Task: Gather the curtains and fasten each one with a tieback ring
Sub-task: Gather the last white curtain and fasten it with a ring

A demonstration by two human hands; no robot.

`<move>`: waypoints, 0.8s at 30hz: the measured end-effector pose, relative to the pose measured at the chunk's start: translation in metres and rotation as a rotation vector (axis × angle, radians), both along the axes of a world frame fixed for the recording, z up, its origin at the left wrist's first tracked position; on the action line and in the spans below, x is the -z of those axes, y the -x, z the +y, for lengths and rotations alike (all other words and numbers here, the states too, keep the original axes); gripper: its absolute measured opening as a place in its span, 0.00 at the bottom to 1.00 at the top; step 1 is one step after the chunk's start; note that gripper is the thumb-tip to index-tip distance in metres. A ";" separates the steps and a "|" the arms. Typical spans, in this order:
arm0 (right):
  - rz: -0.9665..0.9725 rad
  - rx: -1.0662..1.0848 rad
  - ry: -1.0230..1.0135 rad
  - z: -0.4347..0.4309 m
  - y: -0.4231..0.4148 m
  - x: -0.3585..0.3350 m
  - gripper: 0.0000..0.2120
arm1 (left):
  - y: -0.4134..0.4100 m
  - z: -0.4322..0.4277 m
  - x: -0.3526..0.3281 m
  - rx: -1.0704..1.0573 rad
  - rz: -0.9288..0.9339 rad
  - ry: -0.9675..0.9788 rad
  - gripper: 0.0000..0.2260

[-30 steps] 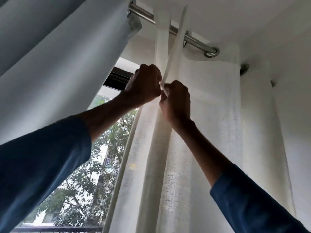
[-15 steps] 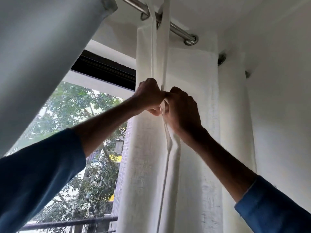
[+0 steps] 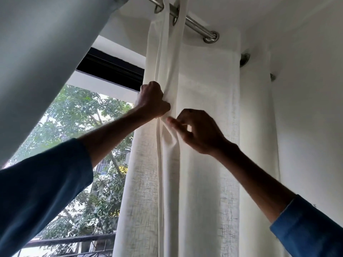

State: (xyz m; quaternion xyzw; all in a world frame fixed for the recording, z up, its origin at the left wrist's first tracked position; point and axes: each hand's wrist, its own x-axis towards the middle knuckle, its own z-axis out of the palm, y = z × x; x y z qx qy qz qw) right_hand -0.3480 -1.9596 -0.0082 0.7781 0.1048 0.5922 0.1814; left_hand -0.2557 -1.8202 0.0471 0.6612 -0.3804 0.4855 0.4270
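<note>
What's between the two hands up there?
Only a bunched fold of the white curtain, gripped by the left hand, with the right hand just below it. The head view shows this.

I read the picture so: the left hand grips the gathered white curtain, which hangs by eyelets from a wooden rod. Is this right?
Not quite. In the head view the rod is shiny metal, not wood. The left hand does grip the gathered white curtain.

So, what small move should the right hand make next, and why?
Probably pinch the next pleat and push it left into the bunch. The left hand grips gathered folds of the white curtain; the right hand reaches the loose fold beside it.
</note>
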 end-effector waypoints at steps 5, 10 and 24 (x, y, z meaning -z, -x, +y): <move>-0.500 0.117 -0.271 -0.062 0.018 -0.014 0.19 | -0.026 0.005 0.008 -0.050 -0.037 0.022 0.13; -0.322 0.155 -0.801 -0.102 0.025 -0.031 0.40 | -0.034 0.007 0.010 -0.051 -0.085 0.036 0.13; -0.411 0.279 -0.167 0.028 -0.040 -0.028 0.13 | -0.035 0.012 0.008 -0.049 -0.020 0.066 0.14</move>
